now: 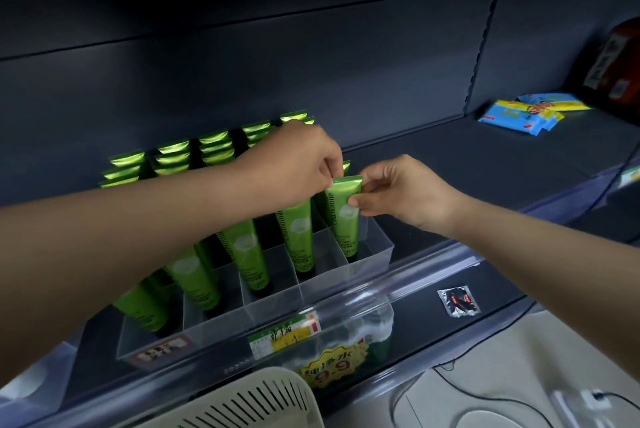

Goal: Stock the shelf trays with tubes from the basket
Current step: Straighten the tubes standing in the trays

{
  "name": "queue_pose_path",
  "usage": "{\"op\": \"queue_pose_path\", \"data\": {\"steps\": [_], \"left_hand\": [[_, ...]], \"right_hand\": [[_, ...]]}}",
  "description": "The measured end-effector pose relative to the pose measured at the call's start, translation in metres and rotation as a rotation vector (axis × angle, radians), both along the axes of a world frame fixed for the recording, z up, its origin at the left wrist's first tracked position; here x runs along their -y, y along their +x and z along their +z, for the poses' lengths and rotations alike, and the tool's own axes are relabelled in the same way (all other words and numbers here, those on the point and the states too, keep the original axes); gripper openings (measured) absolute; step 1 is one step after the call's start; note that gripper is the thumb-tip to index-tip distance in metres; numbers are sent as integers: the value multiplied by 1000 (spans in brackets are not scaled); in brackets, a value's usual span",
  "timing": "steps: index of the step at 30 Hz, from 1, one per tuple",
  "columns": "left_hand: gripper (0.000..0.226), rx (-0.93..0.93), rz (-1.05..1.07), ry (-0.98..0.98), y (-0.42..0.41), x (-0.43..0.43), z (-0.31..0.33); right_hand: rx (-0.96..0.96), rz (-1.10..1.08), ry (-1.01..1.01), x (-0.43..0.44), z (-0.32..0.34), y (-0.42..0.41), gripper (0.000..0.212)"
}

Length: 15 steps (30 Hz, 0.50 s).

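A clear divided tray (375, 256) stands on the dark shelf, with several green tubes upright in its lanes. In the rightmost lane stands a green tube (343, 220), cap down. My right hand (405, 190) pinches its upper right edge between thumb and fingers. My left hand (294, 164) reaches over the rows and pinches the crimped top of the same tube at its left corner. More green tubes (173, 157) fill the rear rows. The white slotted basket (256, 400) shows at the bottom edge; its contents are hidden.
Blue and yellow packets (523, 112) lie on the shelf to the right, beside a red package (616, 64). A small foil sachet (459, 301) lies near the shelf's front. A clear price rail with a green and yellow label (284, 332) runs along the front edge.
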<state>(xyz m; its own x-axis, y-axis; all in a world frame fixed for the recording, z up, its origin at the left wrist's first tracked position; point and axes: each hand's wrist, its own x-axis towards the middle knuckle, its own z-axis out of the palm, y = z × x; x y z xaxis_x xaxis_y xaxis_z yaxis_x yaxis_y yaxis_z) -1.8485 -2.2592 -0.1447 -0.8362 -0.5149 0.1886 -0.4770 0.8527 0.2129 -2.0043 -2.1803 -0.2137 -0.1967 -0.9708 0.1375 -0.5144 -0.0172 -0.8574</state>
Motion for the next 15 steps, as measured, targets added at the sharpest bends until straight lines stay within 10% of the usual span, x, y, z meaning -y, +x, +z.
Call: {"op": "queue_pose_path", "data": {"steps": [15], "left_hand": [[18,-19,26,-43,4,1,-6]], "right_hand": [[-121,-56,58,3,7,4,22]]}}
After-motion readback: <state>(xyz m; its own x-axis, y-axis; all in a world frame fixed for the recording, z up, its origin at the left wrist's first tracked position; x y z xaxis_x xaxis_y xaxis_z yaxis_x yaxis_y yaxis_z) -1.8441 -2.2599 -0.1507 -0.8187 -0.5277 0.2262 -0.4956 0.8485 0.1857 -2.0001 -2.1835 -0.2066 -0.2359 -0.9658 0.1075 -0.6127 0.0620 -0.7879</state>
